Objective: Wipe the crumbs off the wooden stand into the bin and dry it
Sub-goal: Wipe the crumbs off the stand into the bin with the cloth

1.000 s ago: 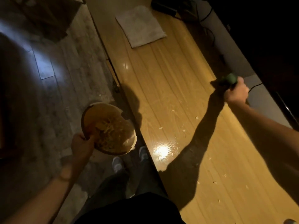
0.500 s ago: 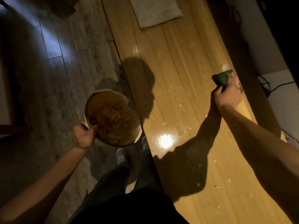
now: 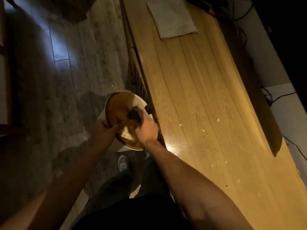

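A long wooden stand (image 3: 196, 90) runs up the right half of the view, with several pale crumbs (image 3: 202, 131) scattered on its near part. Against its left edge is a round white bin (image 3: 116, 103) lined with a brown bag and holding scraps. My left hand (image 3: 103, 130) grips the bin's near-left rim. Over the bin's right side, my right hand (image 3: 147, 128) grips a dark sponge (image 3: 134, 114) that looks blurred.
A folded grey towel (image 3: 172, 19) lies at the far end of the stand. Cables (image 3: 280, 97) and a dark screen edge run along the wall to the right. Grey plank floor (image 3: 69, 80) lies to the left; my shoes (image 3: 123, 163) stand below the bin.
My right hand has swept the sponge from the stand's far side leftward across the top to over the bin. My left hand has brought the bin up against the stand's edge.
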A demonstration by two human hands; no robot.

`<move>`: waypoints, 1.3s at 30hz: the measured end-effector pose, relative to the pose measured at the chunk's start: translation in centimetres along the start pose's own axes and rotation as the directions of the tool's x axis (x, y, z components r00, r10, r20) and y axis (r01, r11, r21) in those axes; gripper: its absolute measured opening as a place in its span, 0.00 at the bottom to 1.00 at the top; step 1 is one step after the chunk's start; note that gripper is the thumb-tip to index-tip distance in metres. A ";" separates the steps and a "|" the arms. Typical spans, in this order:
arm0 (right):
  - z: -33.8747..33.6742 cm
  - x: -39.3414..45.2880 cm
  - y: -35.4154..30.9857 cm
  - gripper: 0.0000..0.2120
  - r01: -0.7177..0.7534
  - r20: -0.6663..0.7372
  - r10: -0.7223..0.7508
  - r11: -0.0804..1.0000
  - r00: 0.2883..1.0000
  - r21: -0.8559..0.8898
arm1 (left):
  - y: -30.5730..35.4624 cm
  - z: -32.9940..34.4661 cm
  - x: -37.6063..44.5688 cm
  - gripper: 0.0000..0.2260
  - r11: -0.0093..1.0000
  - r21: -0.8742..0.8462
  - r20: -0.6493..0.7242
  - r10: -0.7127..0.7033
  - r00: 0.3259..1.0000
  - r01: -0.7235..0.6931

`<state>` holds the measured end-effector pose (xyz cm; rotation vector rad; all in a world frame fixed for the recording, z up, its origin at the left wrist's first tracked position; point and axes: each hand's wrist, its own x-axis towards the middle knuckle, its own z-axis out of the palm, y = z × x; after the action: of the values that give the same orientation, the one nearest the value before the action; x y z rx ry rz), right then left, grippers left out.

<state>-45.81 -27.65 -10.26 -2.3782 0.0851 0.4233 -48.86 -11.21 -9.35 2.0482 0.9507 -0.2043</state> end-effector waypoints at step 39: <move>-29.7 7.3 28.0 0.25 -0.450 -0.483 0.362 0.890 0.797 -0.076 | -0.3 4.3 -3.8 0.16 0.987 -0.066 -0.108 -0.152 0.982 0.146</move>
<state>-35.62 -67.88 -9.96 -2.5994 0.8273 0.0501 -50.95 -16.44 -10.52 1.9531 1.1682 -0.1404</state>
